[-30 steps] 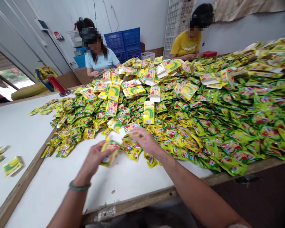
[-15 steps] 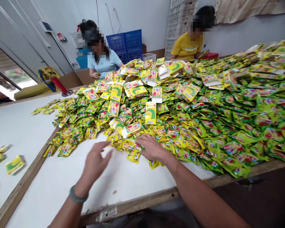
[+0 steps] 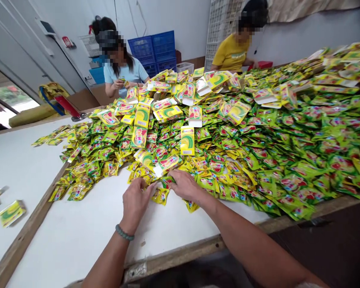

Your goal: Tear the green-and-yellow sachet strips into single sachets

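A large heap of green and yellow foil sachets covers most of the white table, with flat yellow cartons lying on top. My left hand rests its spread fingers on sachets at the heap's near edge. My right hand presses down on the same edge, just below a flat carton. Its fingertips are among the sachets, and I cannot tell whether they grip one. A loose sachet lies between my hands.
Two co-workers sit across the heap, one in a light blue shirt and one in a yellow shirt. Stacked blue crates stand behind them. Flat cartons lie at the table's left. A wooden rail edges the table.
The yellow carton in my left hand a second ago has left it. My left hand has moved forward onto the heap, and my right hand has dropped onto the sachets.
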Motion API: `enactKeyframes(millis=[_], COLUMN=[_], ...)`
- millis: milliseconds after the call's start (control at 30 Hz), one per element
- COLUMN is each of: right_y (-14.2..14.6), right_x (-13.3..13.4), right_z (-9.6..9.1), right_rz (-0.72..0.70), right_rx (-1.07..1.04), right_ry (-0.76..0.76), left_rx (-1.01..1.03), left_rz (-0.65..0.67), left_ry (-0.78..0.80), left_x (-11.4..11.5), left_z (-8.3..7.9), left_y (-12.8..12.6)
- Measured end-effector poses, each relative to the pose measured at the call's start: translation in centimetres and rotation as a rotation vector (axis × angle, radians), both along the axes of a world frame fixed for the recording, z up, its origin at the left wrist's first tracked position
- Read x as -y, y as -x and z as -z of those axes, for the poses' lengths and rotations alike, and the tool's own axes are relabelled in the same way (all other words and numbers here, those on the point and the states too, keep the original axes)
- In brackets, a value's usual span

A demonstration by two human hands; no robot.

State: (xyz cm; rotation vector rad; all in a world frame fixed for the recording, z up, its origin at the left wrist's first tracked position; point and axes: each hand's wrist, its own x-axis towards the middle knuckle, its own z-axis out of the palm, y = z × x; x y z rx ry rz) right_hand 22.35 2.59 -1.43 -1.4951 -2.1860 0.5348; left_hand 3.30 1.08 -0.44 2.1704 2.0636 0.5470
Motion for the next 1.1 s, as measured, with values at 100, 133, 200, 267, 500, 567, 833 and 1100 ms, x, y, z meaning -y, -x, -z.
enactKeyframes(millis=[100,133,200,267,500,567,833,1100], right_y=[-0.1,-0.1,-0.1,-0.1,-0.4,-0.5,-1.2,-0.9], right_x=[-0.2,-0.3,-0.3,-0.3,-0.3,-0.3,-0.7,-0.4], right_z=[0.0,0.0,0.1,0.3,0.4,0.2,0.2,-1.6], right_rz=[0.04,0.064,0.104,0.097,0.058,0.062,0.164,0.087], right_rx=[-0.042,-0.058,-0.069,-0.048,0.018,-0.023,-0.321,-1.096], right_ry=[0.022,0.043,0.066,0.028,-0.019,-0.01,0.072,0.466], left_rx=[-0.014,-0.024,-0.042,-0.042,0.101,0.141,0.48,1.162], left_rz=[0.075,0.091,0.101,0.109,0.067,0.042,0.066,0.07], left_ry=[0.163,0.179,0.189,0.199,0.336,0.412,0.491,0.087], left_x=[0.7,0.8,0.9,0.9,0.8,0.9,1.0,0.0], left_z=[-0.1,0.0,0.2,0.4,0.3,0.1,0.4,-0.2], left_y=[0.0,-0.2,-0.6,-1.1,-1.9,-1.8,-0.7,-0.4])
